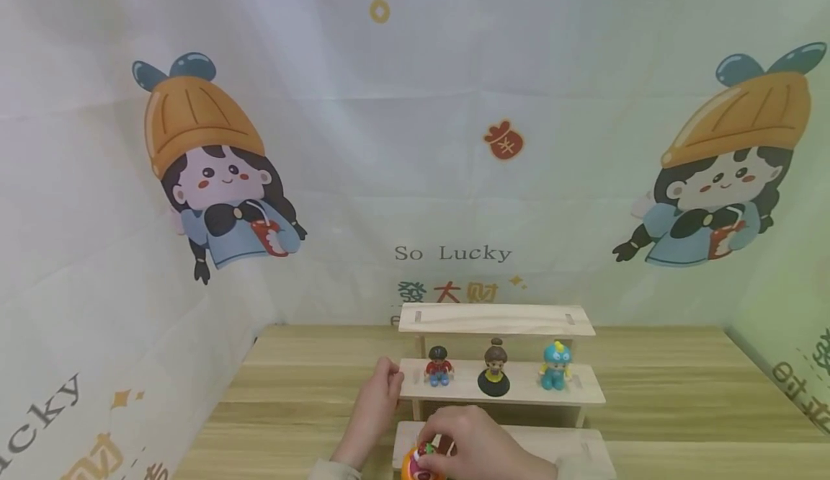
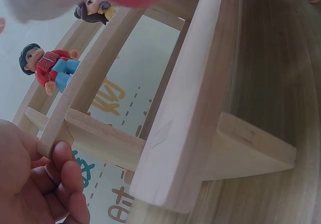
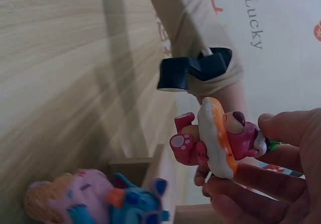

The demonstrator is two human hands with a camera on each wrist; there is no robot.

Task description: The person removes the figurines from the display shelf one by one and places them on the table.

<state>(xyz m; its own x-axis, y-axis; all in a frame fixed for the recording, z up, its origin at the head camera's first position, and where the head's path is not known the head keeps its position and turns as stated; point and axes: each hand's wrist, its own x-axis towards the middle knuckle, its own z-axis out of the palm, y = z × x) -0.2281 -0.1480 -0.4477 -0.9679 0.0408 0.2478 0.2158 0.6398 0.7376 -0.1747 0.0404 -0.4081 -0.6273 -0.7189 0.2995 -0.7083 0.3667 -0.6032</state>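
My right hand (image 1: 483, 440) holds a pink bear figurine (image 3: 241, 138) by its head, between thumb and fingers. An orange-and-white ring circles the bear's middle. In the head view the bear is over the left part of the lowest tier of a wooden stepped shelf (image 1: 499, 386); whether it touches the board cannot be told. My left hand (image 1: 379, 397) pinches the left end of the middle tier. On that tier stand a black-haired figurine in red (image 1: 439, 366), a bun-haired figurine (image 1: 495, 368) on a black base, and a teal figurine (image 1: 555, 366).
A blue figurine (image 3: 138, 201) with a pink body and cone-like base stands near the shelf in the right wrist view. The shelf's top tier (image 1: 496, 319) is at the back. Wood-grain tabletop (image 1: 292, 386) lies around it, with a printed cloth (image 1: 350, 141) behind.
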